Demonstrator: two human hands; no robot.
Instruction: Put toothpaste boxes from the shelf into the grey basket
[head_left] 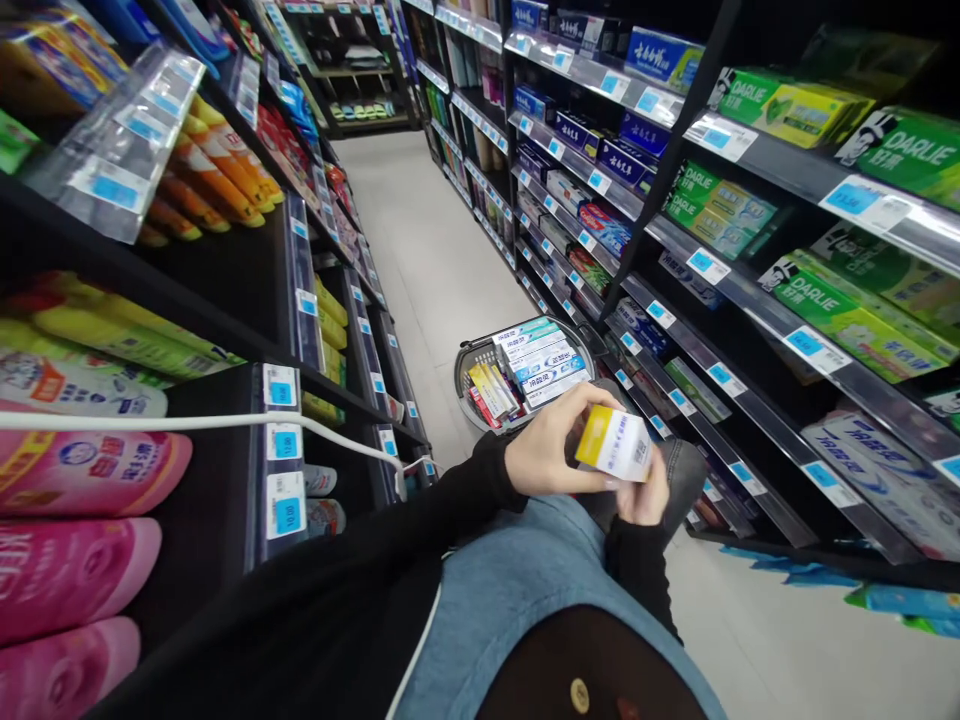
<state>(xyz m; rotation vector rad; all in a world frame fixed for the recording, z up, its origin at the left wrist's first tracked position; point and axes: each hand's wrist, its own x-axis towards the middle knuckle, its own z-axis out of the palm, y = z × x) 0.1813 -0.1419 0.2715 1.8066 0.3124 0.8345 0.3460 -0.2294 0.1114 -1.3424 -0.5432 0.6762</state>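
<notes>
Low in front of my body, I hold a small yellow-and-white box (613, 442) between both hands. Printed text and a barcode face up on it. My left hand (551, 445) is closed round its left side, thumb and fingers apart across the box. At its lower right corner, the fingers of my right hand (645, 492) grip it. Just beyond my hands, a dark basket (466, 385) stands on the floor. White-and-blue toothpaste boxes (546, 362) lie in its right part, and yellow and red boxes (491, 392) in its left.
Shelves with green Darlie toothpaste boxes (862, 310) and other boxed toothpaste rise close on my right. Pink bottles (82, 565) and yellow-orange bottles (221, 165) fill shelves on my left. A white cable (330, 430) crosses at left. The aisle floor (397, 210) runs ahead between the shelves.
</notes>
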